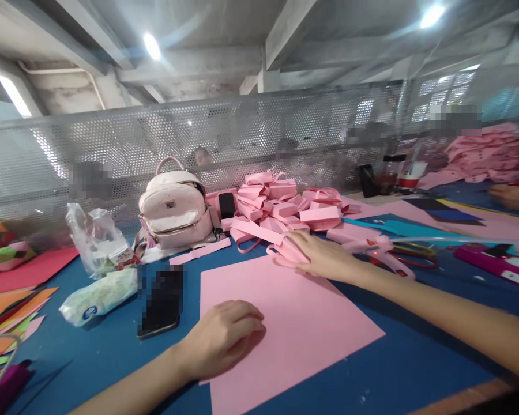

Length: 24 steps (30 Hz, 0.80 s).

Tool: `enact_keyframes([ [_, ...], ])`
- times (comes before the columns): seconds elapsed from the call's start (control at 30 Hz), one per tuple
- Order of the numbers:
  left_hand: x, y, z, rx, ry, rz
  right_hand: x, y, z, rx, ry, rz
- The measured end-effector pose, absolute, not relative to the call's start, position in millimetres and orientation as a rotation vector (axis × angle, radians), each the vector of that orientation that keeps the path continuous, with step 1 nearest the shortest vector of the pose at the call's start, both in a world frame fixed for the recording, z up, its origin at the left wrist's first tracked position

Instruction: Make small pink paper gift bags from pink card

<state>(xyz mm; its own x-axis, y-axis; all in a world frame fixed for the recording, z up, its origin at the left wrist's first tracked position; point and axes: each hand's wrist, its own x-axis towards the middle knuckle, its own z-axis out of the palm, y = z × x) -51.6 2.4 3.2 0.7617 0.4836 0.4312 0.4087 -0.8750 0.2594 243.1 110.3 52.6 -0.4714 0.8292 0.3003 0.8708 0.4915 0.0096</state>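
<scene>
My left hand (227,340) rests on a large pink sheet (285,323), its fingers curled in and no object showing in them. At the sheet's far edge my right hand (313,256) is closed on a pink folded paper piece (288,251), partly covered by the fingers. Just beyond it lies a heap of pink paper boxes (281,204), some with strap-like loops. A pink glue gun (378,246) with a small red light lies right of my right hand.
Left stand a pale pink backpack (173,210), a black phone (162,300), a tissue pack (99,297) and a clear plastic bag (95,239). A purple power strip (497,265) lies right, near blue strips (410,227). A perforated metal screen (225,127) borders the blue table (99,357).
</scene>
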Motion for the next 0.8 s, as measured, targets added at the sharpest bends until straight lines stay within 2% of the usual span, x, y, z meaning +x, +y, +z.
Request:
enact_keyframes([
  [0.17, -52.3, 3.6, 1.1, 2.803, 0.723, 0.759, 248.5, 117.1, 50.4, -1.494, -2.509, -0.193],
  [0.33, -53.3, 3.2, 0.5, 2.795, 0.717, 0.749, 253.8, 113.2, 70.2, -1.398, -2.557, -0.191],
  [0.7, -53.0, 2.8, 3.8, 2.780, 0.716, 0.746, 257.7, 148.5, 181.2, -1.219, -2.399, -0.417],
  [0.8, -52.6, 2.4, 3.7, 2.777, 0.723, 0.760, 243.2, 180.3, 192.1, -1.251, -2.283, -0.503],
])
